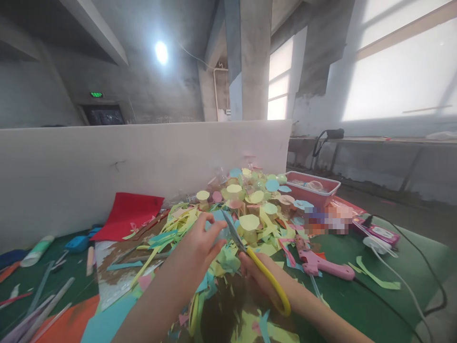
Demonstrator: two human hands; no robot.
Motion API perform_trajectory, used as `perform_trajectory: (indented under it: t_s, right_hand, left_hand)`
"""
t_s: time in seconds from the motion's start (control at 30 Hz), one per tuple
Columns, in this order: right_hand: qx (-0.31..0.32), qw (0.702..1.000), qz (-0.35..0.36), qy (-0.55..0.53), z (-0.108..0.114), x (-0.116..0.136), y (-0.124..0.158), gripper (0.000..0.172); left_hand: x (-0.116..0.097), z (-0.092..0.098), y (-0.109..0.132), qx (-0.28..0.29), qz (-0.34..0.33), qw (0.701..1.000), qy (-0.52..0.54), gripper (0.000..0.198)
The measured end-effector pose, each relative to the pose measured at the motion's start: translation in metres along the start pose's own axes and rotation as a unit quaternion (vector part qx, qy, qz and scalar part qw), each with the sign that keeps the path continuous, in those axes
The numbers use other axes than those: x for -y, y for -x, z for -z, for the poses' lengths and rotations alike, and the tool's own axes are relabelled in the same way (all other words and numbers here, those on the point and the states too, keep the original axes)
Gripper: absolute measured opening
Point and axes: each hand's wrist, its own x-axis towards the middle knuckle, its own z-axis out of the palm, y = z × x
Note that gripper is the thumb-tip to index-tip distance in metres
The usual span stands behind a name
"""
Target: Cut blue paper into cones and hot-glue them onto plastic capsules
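Observation:
My right hand (255, 274) is closed around scissors (267, 276) with yellow handles. Their metal blades point up and to the left, slightly apart, close to my left fingertips. My left hand (202, 243) has its fingers curled toward the thumb around a light-blue paper piece (220, 216), partly hidden by the fingers and blades. Beneath and around both hands lie yellow, green and blue paper scraps (228, 259). Just beyond, several round-cut paper pieces, such as a pale yellow one (249, 222), sit on top of small supports.
A pink glue gun (326, 266) with a black cord lies at right. Behind it stands a pink basket (312, 188). Red sheet (126, 215), blue block (76, 244) and glue stick (37, 251) lie at left. A white board (143, 157) rises along the back edge.

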Motion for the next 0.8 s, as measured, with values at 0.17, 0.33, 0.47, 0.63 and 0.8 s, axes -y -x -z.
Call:
perform_trajectory:
  t_s: [0.17, 0.33, 0.47, 0.63, 0.8]
  right_hand:
    - [0.006, 1.000, 0.007, -0.002, 0.000, -0.001, 0.002, 0.053]
    - [0.026, 0.998, 0.053, 0.030, 0.005, -0.001, 0.005, 0.044]
    - [0.019, 0.998, 0.052, 0.024, 0.002, -0.005, 0.002, 0.045]
    - [-0.006, 0.999, 0.034, 0.026, 0.000, -0.008, -0.003, 0.052]
    - [0.038, 0.998, 0.057, -0.004, 0.007, -0.001, 0.004, 0.050]
  left_hand:
    - [-0.001, -0.001, 0.001, 0.010, 0.012, 1.000, -0.012, 0.019]
    - [-0.005, 0.005, 0.001, 0.056, 0.027, 0.998, 0.004, 0.018]
    - [-0.006, 0.010, 0.000, 0.059, 0.010, 0.998, 0.024, 0.017]
    - [-0.002, 0.011, -0.001, 0.025, 0.007, 0.999, 0.038, 0.021]
    - [0.000, 0.010, 0.000, 0.025, -0.013, 0.999, 0.025, 0.024]
